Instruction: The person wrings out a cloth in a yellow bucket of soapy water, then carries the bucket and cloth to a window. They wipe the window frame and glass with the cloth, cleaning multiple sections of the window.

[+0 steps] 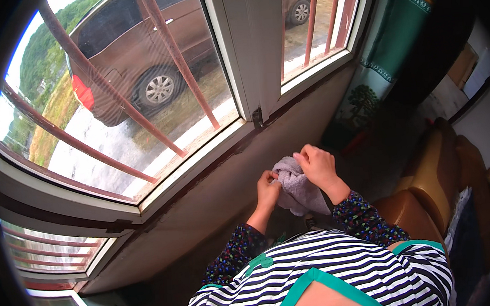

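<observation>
A bunched, light purple-grey cloth [300, 191] of towel-like fabric hangs between my hands, in front of the wall below the window. My left hand [268, 192] is closed on its left edge, thumb and fingers pinched together. At the cloth's upper right, my right hand [317, 165] is closed too, with its fingertips curled on the fabric. The cloth's lower part droops loosely toward my body. Dark, flower-patterned sleeves cover both forearms.
A white-framed window [231, 58] with rusty bars [172, 56] stands ahead and to the left; a brown van [137, 42] is parked outside. Its latch [258, 117] juts from the frame. To the right are a brown leather seat [426, 187] and a green patterned curtain [386, 38].
</observation>
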A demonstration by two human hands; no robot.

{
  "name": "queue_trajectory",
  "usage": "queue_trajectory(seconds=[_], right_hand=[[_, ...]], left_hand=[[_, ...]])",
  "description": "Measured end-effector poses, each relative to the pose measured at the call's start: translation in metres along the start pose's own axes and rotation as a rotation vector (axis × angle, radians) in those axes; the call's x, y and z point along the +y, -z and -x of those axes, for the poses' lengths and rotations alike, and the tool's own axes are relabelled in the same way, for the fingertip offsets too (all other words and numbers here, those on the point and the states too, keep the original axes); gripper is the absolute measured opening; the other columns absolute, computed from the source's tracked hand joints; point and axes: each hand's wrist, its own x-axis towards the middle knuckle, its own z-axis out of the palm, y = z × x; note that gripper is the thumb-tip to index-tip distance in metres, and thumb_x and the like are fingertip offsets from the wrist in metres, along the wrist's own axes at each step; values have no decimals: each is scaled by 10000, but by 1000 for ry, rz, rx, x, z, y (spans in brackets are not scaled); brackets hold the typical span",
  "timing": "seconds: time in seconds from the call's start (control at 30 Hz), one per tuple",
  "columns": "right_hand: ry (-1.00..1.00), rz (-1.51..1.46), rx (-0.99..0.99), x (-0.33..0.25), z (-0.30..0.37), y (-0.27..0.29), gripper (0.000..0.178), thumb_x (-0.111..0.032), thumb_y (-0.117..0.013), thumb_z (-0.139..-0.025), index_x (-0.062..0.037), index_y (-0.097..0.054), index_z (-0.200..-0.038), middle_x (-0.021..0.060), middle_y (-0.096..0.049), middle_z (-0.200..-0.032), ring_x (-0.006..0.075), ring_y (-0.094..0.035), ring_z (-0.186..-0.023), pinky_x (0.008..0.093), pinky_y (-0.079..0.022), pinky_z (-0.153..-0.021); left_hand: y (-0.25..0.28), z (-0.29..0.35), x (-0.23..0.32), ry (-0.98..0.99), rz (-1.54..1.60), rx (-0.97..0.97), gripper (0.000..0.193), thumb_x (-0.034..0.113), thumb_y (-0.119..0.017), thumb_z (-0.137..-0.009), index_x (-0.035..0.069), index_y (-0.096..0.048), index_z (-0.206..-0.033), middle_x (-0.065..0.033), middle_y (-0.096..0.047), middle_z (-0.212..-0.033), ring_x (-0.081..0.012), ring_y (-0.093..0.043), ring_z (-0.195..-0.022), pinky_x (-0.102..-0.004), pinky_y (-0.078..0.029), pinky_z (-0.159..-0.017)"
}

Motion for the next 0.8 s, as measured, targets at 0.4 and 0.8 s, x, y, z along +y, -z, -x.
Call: queue_trajectory(seconds=[0.4,0.8], right_hand=[[-319,-1155,-545,-48,-107,-27,260,-215,-461,-923,2,-545,-806,-11,-470,-599,58,-348,-447,214,-256,-400],[-262,-1197,-414,-49,-105,-23,256,-200,-546,-851,-32,-520,-660,-11,-433,-515,57,-333,-395,229,-249,-366]], left_hand=[[28,69,9,42,-102,86,110,8,-444,-697,22,-541,-747,28,-471,-618,-45,-379,-542,-205,-257,-485],[23,93,-5,69,76,114,75,5,-467,-741,23,-540,-733,25,-501,-626,-46,-426,-570,-204,-316,-502]])
